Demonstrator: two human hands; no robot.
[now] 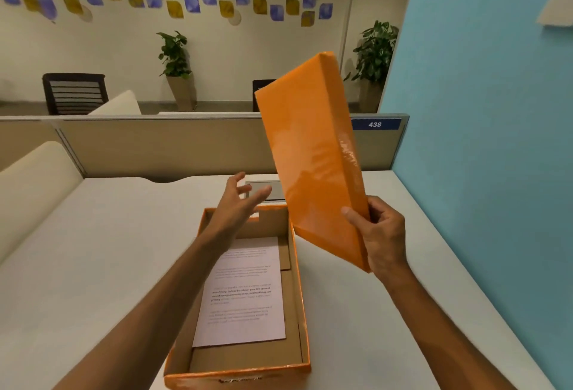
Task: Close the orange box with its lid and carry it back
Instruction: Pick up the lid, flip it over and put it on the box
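The orange box [300,312] stands open on the white desk [93,265] right in front of me, with a printed sheet of paper [245,293] lying flat on its cardboard floor. My right hand [376,234] grips the orange lid [310,153] by its lower corner and holds it tilted up in the air, above and to the right of the box. My left hand [238,203] hovers over the far end of the box with fingers spread, holding nothing, a short way from the lid's left edge.
A grey cable hatch [266,189] sits in the desk behind the box. A beige partition [155,144] with a blue tag numbered 438 [375,124] bounds the desk at the back, a light blue wall [480,141] on the right. Chairs and potted plants stand beyond.
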